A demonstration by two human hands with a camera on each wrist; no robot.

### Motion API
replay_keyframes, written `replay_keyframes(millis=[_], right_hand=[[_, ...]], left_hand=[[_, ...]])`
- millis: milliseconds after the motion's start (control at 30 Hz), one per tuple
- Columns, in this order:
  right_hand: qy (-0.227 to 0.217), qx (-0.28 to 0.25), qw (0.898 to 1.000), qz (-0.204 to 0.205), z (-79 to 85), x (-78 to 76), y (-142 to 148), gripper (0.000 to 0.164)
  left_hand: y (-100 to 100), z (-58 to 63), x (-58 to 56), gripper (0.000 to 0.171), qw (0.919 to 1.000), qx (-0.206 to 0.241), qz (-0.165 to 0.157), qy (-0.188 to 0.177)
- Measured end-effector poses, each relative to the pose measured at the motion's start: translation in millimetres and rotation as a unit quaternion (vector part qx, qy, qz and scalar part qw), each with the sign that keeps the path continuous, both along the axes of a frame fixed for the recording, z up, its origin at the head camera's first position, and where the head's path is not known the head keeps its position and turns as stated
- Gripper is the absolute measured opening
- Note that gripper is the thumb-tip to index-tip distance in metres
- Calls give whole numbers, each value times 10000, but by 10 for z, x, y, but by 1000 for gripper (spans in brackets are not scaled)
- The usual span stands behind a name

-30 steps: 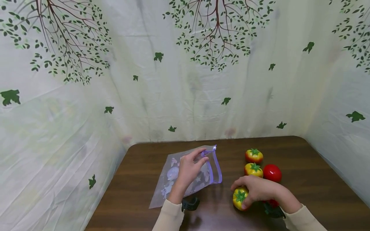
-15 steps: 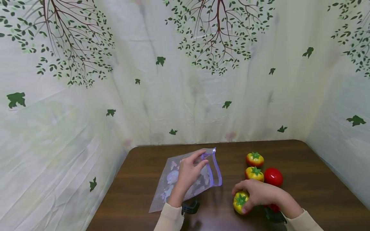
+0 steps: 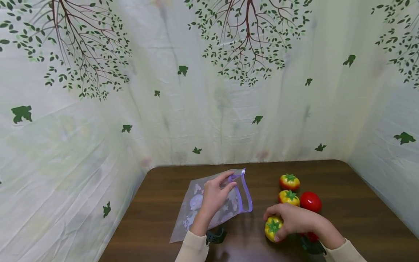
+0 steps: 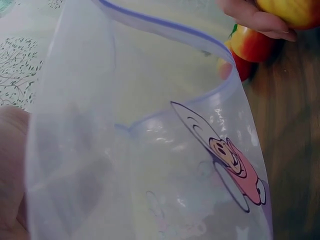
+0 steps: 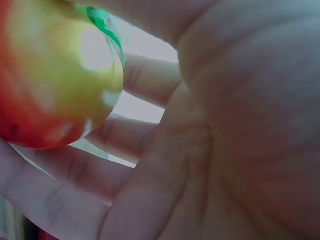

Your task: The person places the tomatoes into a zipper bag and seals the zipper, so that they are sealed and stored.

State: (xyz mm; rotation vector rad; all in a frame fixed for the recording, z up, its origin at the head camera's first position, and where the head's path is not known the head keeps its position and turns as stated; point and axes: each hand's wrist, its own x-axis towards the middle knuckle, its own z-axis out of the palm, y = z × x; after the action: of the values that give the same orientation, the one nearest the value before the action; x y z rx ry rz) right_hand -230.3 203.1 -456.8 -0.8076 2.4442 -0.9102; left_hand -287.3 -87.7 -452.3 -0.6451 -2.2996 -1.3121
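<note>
Nearest of all, cut by the lower border of the head view, are two cream sleeves, the left sleeve (image 3: 193, 248) and the right sleeve (image 3: 345, 251), with a black wrist device (image 3: 216, 236) at the left wrist.

The right hand (image 3: 294, 219) curves thumb and fingers around a yellow-and-red fruit (image 3: 273, 229) with a green leafy top, in the near part of the desk (image 3: 258, 178), right of its middle. The right wrist view shows the palm standing off from the fruit; whether the fruit touches the desk cannot be told. Under the right forearm shows a sliver of something red (image 3: 312, 236), mostly hidden.

Farther off, the left hand (image 3: 215, 196) is partly open, thumb and forefinger gripping the mouth of a clear bag (image 3: 196, 200). The bag slants between the desk's left edge and its middle, its mouth raised and parted toward the right edge, with a purple rim (image 3: 246, 191). A pink cartoon figure (image 4: 237, 160) is printed on it.

Beyond the right hand, toward the desk's right edge, a glossy red fruit (image 3: 310, 202) sits just beside a leafy-topped middle fruit (image 3: 289, 198). The farthest fruit (image 3: 289, 182), also leafy-topped, lies nearest the desk's far edge. Behind that edge hangs a pale leaf-printed curtain (image 3: 222, 123).
</note>
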Motion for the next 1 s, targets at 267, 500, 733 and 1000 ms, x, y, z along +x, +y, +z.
replay_keyframes(millis=[267,500,733,1000], right_hand=[[-54,49,9998,-203,33,-17,6,50],[179,68,9990,-397,61,-36,8,53],[589,-111,9974,-405,89,-14,38,50],[788,-273,9952,-504,128,-3,56,49]], left_hand=[[6,3,10,37,10000,24,33,42],[12,0,11,39,10000,29,42,3],[21,1,8,41,10000,12,66,-47],[34,8,18,40,9999,-26,100,-4]])
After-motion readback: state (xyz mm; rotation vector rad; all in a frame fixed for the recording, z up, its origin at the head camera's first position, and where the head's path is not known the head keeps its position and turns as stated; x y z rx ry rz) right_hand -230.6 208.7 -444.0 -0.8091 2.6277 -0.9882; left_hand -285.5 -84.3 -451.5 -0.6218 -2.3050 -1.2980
